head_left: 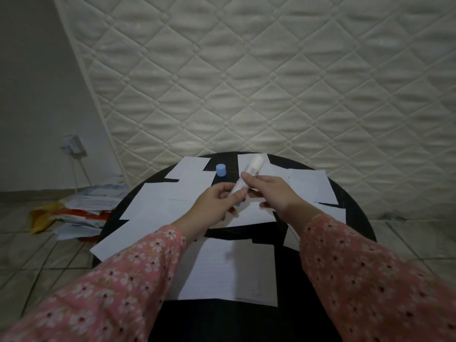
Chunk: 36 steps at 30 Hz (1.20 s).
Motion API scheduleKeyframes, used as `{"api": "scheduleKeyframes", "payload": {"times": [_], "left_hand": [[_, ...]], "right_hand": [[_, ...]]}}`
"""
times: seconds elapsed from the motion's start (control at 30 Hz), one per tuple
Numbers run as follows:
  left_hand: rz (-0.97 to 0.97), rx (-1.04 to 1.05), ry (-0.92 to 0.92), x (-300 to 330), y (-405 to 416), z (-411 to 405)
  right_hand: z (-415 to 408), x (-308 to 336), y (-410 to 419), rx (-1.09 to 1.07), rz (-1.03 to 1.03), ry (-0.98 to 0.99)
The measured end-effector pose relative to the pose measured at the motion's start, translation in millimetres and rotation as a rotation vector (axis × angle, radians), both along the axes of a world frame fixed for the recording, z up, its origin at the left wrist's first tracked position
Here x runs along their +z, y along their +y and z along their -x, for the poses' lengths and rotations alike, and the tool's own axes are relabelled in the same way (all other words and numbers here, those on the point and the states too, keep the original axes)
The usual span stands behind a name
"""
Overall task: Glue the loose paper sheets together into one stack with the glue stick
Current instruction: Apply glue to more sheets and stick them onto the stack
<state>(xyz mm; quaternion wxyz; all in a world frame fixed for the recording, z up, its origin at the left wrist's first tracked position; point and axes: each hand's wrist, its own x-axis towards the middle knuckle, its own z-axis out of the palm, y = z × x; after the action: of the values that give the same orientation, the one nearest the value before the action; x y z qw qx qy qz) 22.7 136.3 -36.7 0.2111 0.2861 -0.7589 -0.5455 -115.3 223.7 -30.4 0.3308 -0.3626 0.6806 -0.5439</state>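
Note:
Several loose white paper sheets (158, 206) lie spread over a round black table (355, 213). Above the table's middle I hold an uncapped white glue stick (254, 166), its tip pointing up and away. My right hand (274, 191) grips the tube's middle, and my left hand (219, 201) pinches its lower end. The stick's blue cap (220, 170) stands upright on the table at the back, left of the stick. A larger sheet (234, 270) lies nearest to me.
A quilted mattress (271, 75) leans upright just behind the table. On the tiled floor to the left lies a pile of papers and packets (84, 213). A wall socket with a plugged-in cable (72, 144) is at the left.

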Motion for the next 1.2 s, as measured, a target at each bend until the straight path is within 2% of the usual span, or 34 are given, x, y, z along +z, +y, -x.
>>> {"api": "scheduleKeyframes", "payload": {"times": [0.07, 0.13, 0.2, 0.27, 0.33, 0.43, 0.53, 0.77, 1.0, 1.2], "left_hand": [[-0.052, 0.010, 0.083, -2, -2, 4], [-0.104, 0.079, 0.154, -5, -10, 5], [-0.171, 0.178, 0.225, -6, -19, 2], [-0.252, 0.254, 0.309, -6, -28, -2], [-0.326, 0.293, 0.370, -4, -34, -5], [-0.393, 0.293, 0.450, 0, -39, -8], [-0.338, 0.272, 0.455, 0, -39, -4], [-0.130, 0.137, 0.293, -9, -24, 9], [-0.059, 0.070, 0.205, -15, -14, 18], [0.210, -0.025, 0.070, -15, -5, 20]], "right_hand": [[3, 1, 0, 0.021, 0.015, 0.043], [15, -1, 5, 0.016, -0.015, 0.219], [34, -10, 10, -0.023, -0.184, 0.600], [47, -21, 12, 0.077, -0.446, 0.979], [51, -29, 11, 0.207, -0.562, 1.164], [51, -35, 9, 0.247, -0.501, 1.188], [50, -45, 12, 0.236, -0.441, 1.134], [52, -51, 19, 0.186, -0.349, 1.106], [56, -53, 22, 0.157, -0.308, 1.072], [56, -56, 24, 0.146, -0.271, 1.103]]}}
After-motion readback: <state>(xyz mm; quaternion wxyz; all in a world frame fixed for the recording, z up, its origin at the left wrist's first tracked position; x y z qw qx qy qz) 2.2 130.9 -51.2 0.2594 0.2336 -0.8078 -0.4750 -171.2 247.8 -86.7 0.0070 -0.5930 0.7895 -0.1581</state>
